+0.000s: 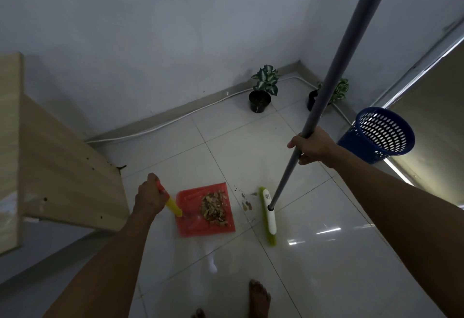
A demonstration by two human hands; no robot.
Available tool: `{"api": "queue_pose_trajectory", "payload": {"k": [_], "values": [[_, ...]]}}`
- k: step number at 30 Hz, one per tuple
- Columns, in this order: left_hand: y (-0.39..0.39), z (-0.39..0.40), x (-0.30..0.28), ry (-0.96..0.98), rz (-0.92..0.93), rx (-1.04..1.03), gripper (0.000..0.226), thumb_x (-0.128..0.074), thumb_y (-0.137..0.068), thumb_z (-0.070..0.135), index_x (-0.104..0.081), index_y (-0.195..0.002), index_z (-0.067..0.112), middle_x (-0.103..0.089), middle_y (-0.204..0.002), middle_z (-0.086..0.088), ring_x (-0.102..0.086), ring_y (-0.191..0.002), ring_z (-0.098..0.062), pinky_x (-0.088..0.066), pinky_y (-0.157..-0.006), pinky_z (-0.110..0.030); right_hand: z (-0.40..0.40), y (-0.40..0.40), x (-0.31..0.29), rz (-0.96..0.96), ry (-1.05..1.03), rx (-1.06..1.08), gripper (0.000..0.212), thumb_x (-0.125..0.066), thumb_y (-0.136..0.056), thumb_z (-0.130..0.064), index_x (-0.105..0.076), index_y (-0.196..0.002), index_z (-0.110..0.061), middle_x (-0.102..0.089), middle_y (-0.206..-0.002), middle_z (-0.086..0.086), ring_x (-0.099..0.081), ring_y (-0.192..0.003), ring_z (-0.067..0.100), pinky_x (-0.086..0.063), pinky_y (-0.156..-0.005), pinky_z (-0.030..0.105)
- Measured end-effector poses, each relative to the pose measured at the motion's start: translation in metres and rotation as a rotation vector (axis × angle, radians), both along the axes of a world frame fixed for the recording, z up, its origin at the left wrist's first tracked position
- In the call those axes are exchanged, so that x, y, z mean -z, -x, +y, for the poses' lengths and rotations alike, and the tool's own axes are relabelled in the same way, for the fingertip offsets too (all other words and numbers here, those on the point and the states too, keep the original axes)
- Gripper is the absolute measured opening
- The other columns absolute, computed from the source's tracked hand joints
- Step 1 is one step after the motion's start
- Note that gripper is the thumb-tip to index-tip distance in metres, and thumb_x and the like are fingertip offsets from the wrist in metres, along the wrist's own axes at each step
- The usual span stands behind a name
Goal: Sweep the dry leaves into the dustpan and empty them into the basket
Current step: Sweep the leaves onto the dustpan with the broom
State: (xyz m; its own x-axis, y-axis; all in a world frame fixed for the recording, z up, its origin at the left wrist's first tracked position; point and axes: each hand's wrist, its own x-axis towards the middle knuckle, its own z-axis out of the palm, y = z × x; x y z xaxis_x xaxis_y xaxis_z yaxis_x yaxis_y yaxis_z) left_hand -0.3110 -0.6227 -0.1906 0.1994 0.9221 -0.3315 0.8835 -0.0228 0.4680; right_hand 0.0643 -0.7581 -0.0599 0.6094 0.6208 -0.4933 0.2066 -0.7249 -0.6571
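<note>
A red dustpan (pixel 190 222) lies flat on the white tiled floor with a pile of dry leaves (pixel 214 208) inside it. My left hand (pixel 149 195) is shut on its yellow and red handle (pixel 173 206). My right hand (pixel 311 148) grips the grey broom pole (pixel 334 84). The green and white broom head (pixel 268 216) rests on the floor just right of the pan. A few loose leaf bits (pixel 246 203) lie between pan and broom. The blue perforated basket (pixel 379 134) stands on the floor at the right, behind my right hand.
A light wooden table (pixel 50 167) stands at the left, close to my left hand. Two potted plants (pixel 262 91) (pixel 334 92) stand in the far corner by the wall, and a white cable (pixel 175 116) runs along the skirting. My bare feet (pixel 258 297) are at the bottom.
</note>
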Motion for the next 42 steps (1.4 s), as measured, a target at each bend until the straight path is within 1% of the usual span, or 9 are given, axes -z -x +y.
{"api": "queue_pose_trajectory", "payload": {"k": [5, 10, 15, 20, 23, 26, 30, 37, 42], "values": [[0.006, 0.006, 0.007, -0.002, -0.030, -0.033, 0.027, -0.062, -0.083, -0.002, -0.043, -0.102, 0.004, -0.052, -0.093, -0.018, -0.057, -0.092, -0.041, -0.046, -0.071, -0.043, 0.003, 0.001, 0.002, -0.003, 0.005, -0.009, 0.012, -0.067, -0.085, -0.015, -0.065, -0.090, -0.003, -0.065, -0.096, 0.023, -0.069, -0.078, 0.034, -0.058, -0.056, 0.031], [0.003, 0.004, -0.007, 0.082, 0.087, 0.012, 0.067, -0.075, -0.080, 0.025, -0.038, -0.133, 0.004, -0.048, -0.127, -0.025, -0.053, -0.111, -0.042, -0.049, -0.089, -0.046, 0.004, 0.008, 0.002, -0.008, 0.005, -0.006, 0.015, -0.067, -0.086, -0.014, -0.063, -0.094, -0.002, -0.064, -0.098, 0.022, -0.068, -0.084, 0.035, -0.058, -0.058, 0.031], [-0.045, -0.006, -0.092, -0.063, -0.124, 0.336, 0.075, -0.072, -0.081, 0.043, -0.037, -0.140, 0.013, -0.044, -0.143, -0.012, -0.045, -0.130, -0.029, -0.038, -0.106, -0.039, 0.004, 0.035, -0.001, -0.033, 0.038, -0.021, 0.029, -0.068, -0.085, -0.013, -0.058, -0.107, 0.002, -0.062, -0.103, 0.021, -0.067, -0.087, 0.036, -0.060, -0.068, 0.040], [-0.096, -0.034, -0.198, 0.021, -0.422, 0.649, 0.071, -0.076, -0.077, 0.044, -0.042, -0.136, 0.026, -0.049, -0.141, 0.002, -0.048, -0.127, -0.016, -0.043, -0.099, -0.030, -0.002, 0.077, 0.002, -0.069, 0.050, -0.080, 0.034, -0.067, -0.086, -0.015, -0.055, -0.111, 0.003, -0.060, -0.095, 0.016, -0.063, -0.080, 0.029, -0.056, -0.060, 0.032], [-0.101, -0.051, -0.235, 0.021, -0.407, 0.839, 0.073, -0.077, -0.076, 0.044, -0.042, -0.137, 0.026, -0.050, -0.140, 0.003, -0.050, -0.124, -0.013, -0.046, -0.102, -0.030, -0.009, 0.101, 0.007, -0.124, 0.052, -0.146, 0.036, -0.066, -0.086, -0.023, -0.057, -0.111, 0.001, -0.064, -0.100, 0.017, -0.064, -0.084, 0.028, -0.057, -0.069, 0.033], [-0.090, -0.062, -0.252, 0.008, -0.361, 0.963, 0.073, -0.075, -0.078, 0.042, -0.042, -0.140, 0.022, -0.050, -0.140, 0.003, -0.049, -0.119, -0.006, -0.042, -0.097, -0.014, -0.020, 0.129, 0.008, -0.125, 0.044, -0.217, 0.037, -0.064, -0.088, -0.029, -0.056, -0.110, -0.001, -0.062, -0.093, 0.012, -0.062, -0.074, 0.022, -0.047, -0.055, 0.022], [-0.058, -0.067, -0.251, 0.056, -0.343, 1.010, 0.058, -0.072, -0.080, 0.045, -0.051, -0.132, 0.029, -0.054, -0.135, 0.009, -0.052, -0.119, -0.005, -0.044, -0.098, -0.022, -0.035, 0.167, 0.012, -0.133, 0.048, -0.313, 0.034, -0.060, -0.091, -0.034, -0.060, -0.102, -0.002, -0.062, -0.083, 0.011, -0.055, -0.057, 0.015, -0.043, -0.048, 0.020], [-0.012, -0.109, -0.197, 0.011, -0.313, 1.174, 0.074, -0.034, -0.085, 0.074, -0.068, -0.109, 0.014, -0.070, -0.105, -0.001, -0.065, -0.093, -0.006, -0.054, -0.084, -0.023, -0.076, 0.229, 0.023, -0.131, 0.043, -0.454, 0.012, -0.061, -0.084, -0.026, -0.065, -0.084, -0.014, -0.067, -0.086, 0.014, -0.065, -0.087, 0.031, -0.042, -0.064, 0.029], [0.016, -0.144, -0.167, 0.050, -0.544, 0.922, 0.041, -0.054, -0.094, 0.038, -0.073, -0.100, 0.003, -0.072, -0.094, 0.001, -0.061, -0.083, 0.015, -0.044, -0.074, -0.001, -0.096, 0.252, 0.055, -0.105, -0.009, -0.463, 0.039, -0.041, -0.081, -0.037, -0.065, -0.091, -0.008, -0.069, -0.090, 0.013, -0.065, -0.083, 0.031, -0.044, -0.063, 0.030]]}}
